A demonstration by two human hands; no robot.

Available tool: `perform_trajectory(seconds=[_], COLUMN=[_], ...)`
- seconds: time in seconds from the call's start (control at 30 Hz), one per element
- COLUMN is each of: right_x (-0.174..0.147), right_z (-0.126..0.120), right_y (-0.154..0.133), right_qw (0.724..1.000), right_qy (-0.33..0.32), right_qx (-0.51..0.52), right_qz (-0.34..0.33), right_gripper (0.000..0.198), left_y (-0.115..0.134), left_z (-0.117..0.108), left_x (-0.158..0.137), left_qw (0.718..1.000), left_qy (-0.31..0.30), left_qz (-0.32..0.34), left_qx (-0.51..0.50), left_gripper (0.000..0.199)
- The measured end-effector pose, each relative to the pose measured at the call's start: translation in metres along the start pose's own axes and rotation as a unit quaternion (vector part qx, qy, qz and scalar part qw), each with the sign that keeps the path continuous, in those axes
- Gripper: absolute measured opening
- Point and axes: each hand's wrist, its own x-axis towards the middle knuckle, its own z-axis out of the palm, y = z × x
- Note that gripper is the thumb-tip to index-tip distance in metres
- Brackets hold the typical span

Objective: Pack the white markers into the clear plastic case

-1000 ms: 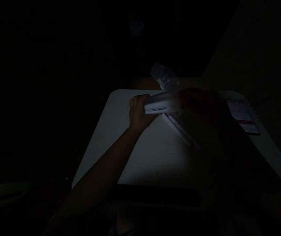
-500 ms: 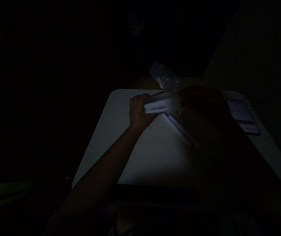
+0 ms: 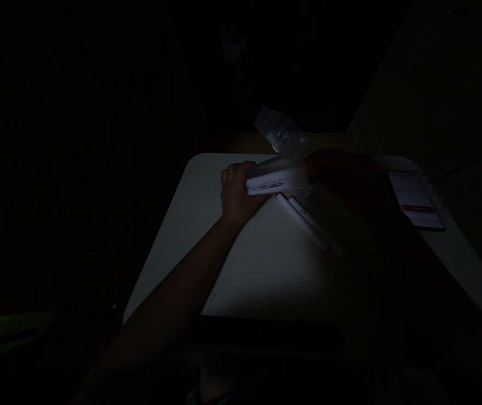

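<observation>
Steady clear marker case (image 3: 277, 177), clasped in left hand (image 3: 236, 194); align right hand (image 3: 340, 169), grip impossible to tell, with mouth (image 3: 307, 181).

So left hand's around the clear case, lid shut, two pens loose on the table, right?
Not shut: in the head view the lid is open, tilted up at the clear case. The rest is right: left hand around the case, two pens loose on the table.

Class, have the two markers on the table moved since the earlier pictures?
No: the markers show no visible shift in any direction against the table.
</observation>
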Motion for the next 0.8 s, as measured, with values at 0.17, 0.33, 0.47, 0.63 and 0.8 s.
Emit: perform_trajectory(seconds=[0.17, 0.33, 0.47, 0.63, 0.8], right_x=[0.000, 0.001, 0.001, 0.000, -0.001], right_z=[0.001, 0.002, 0.002, 0.006, 0.003], right_y=[-0.001, 0.002, 0.003, 0.005, 0.009], right_qw=[1.000, 0.999, 0.999, 0.999, 0.996], right_qy=[-0.009, -0.021, -0.023, 0.014, 0.083], right_qx=[0.010, -0.014, -0.009, 0.015, 0.006], right_qz=[-0.014, -0.029, -0.027, -0.043, 0.033], right_gripper=[0.026, 0.026, 0.025, 0.026, 0.036], left_y=[0.001, 0.000, -0.001, 0.000, 0.001], left_z=[0.000, -0.001, 0.000, 0.000, -0.001], left_x=[0.001, 0.001, 0.001, 0.000, 0.000], left_qw=[1.000, 1.000, 1.000, 1.000, 1.000], left_qy=[-0.003, -0.011, -0.007, -0.004, 0.000], left_qz=[-0.013, -0.010, -0.008, -0.013, -0.007], left_qx=[-0.005, -0.006, -0.010, -0.011, -0.009], left_gripper=[0.089, 0.085, 0.086, 0.087, 0.086])
